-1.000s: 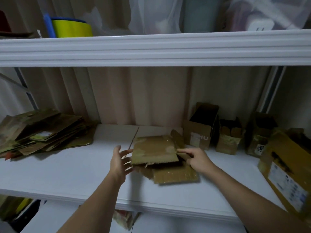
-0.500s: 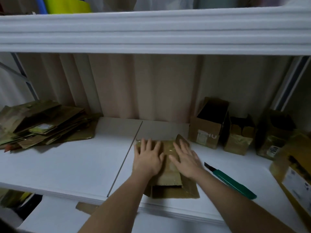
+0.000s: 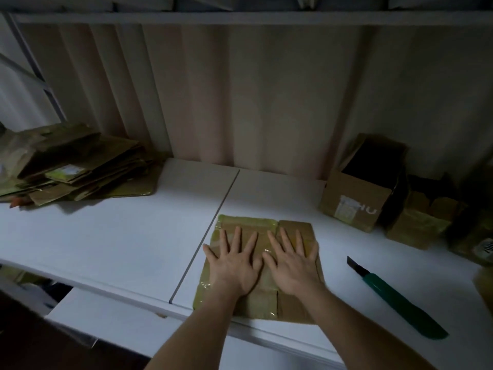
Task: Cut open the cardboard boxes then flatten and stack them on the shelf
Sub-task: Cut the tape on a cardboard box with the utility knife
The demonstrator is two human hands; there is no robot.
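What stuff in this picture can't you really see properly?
Head view only:
- Middle of the flattened box: covered by the left hand and right hand pressing flat on it.
- Label on the open box: faded and too dim to read fully.
- Boxes at far right: cut off by the picture edge and in shadow.
- Stack of flattened cardboard: its left end runs out of frame.
- Knife blade: dark, details unclear.

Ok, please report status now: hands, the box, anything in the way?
Left hand and right hand flat, fingers spread, pressing flattened box on shelf. Box cutter lying right, blade out. Path to stack clear.
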